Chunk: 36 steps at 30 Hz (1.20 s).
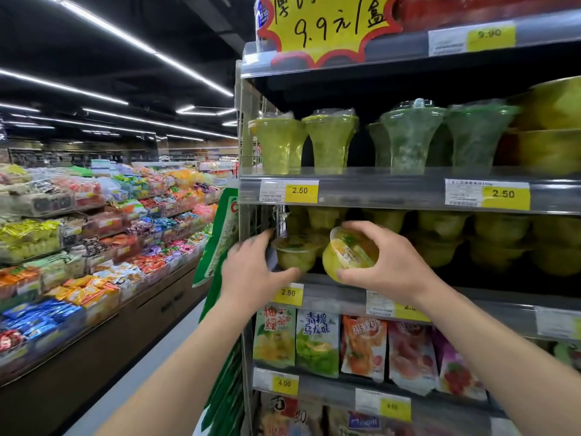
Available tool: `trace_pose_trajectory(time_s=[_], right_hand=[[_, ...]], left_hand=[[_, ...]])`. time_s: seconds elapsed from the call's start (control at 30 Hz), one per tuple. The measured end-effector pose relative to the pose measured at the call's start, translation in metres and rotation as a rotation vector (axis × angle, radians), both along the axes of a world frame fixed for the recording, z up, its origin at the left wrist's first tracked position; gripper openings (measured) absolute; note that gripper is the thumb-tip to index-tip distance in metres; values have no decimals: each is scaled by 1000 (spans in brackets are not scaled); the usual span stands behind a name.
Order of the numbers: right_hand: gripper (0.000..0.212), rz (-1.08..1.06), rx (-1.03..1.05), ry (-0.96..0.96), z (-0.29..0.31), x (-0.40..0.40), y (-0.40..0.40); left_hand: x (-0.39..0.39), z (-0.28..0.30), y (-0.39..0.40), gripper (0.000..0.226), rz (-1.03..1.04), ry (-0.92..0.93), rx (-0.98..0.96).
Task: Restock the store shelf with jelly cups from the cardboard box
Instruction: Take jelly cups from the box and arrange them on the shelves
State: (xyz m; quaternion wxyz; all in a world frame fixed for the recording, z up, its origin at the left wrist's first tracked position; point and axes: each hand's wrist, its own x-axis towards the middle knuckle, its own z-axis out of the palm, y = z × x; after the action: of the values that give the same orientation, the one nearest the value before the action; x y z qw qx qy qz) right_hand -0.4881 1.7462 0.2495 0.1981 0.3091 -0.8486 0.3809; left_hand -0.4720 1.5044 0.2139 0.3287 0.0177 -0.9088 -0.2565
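- Right hand (386, 259) has a jelly cup (349, 254) pinched between thumb and fingers, tipped over so the printed lid faces out towards the camera. It's hovering just at the front of the shelf (339, 295) with the 2.50 tags, not set down yet.
- Left hand (254, 269) is open, fingers relaxed, thumb resting near the shelf lip right beside the upright cup (295, 254) at the far left end. Looks like it's steadying that one.
- The slot to aim for, I'd say, is the gap between that left cup and the stacked cups (440, 243) further right.
- Tip: rotate the held cup upright before it goes in, lid up like its neighbours, otherwise it'll roll.
- Slide it back until it sits next to the others, then face it forward.
- Keep the left hand there so the neighbour doesn't get knocked off the edge.
- Cardboard box isn't in view, so can't say how many are left.
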Motion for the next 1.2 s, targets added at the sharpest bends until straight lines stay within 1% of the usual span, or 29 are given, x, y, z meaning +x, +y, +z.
trace_pose_trajectory(time_s=[0.03,0.07,0.1,0.17,0.23,0.33,0.4,0.47,0.5,0.57,0.63,0.67,0.8,0.87,0.93,1.07,1.2], right_hand=[[76,20,0,-30,0,2,-1],[75,42,5,-60,1,3,-2],[75,64,14,-83,2,4,-3],[75,101,39,-110,3,7,-9],[74,135,49,-125,4,8,-14],[71,171,41,-138,4,10,-20],[75,172,23,-147,3,10,-20],[78,196,-43,-178,-2,12,-17],[74,220,-103,-197,-5,12,-16],[56,259,-236,-200,-14,14,-16],[39,258,-338,-150,-20,13,-20],[35,245,-380,-114,-22,13,-23],[31,196,-521,-2,-18,8,-35],[32,125,-541,86,-16,1,-43],[34,62,-532,152,-14,-5,-52],[34,-5,-497,160,-11,-20,-71],[33,-40,-392,127,-8,-34,-82]], left_hand=[[11,-3,2,88,-9,143,-38],[23,-5,6,84,-84,245,-40],[34,-6,12,83,-193,279,-24],[49,-5,26,88,-396,234,10],[48,-7,33,91,-472,209,25],[44,-11,38,94,-473,202,82],[42,-16,39,91,-470,207,144],[40,-20,40,85,-478,219,241],[38,-21,39,80,-483,230,299],[33,-22,38,76,-492,263,397],[29,-20,38,76,-499,284,460],[28,-18,38,76,-505,280,472],[26,-2,26,88,-496,265,445],[25,2,11,86,-442,295,422],[23,1,-3,78,-388,309,409],[19,-2,-18,70,-334,278,351],[14,-4,-22,69,-318,222,286]])
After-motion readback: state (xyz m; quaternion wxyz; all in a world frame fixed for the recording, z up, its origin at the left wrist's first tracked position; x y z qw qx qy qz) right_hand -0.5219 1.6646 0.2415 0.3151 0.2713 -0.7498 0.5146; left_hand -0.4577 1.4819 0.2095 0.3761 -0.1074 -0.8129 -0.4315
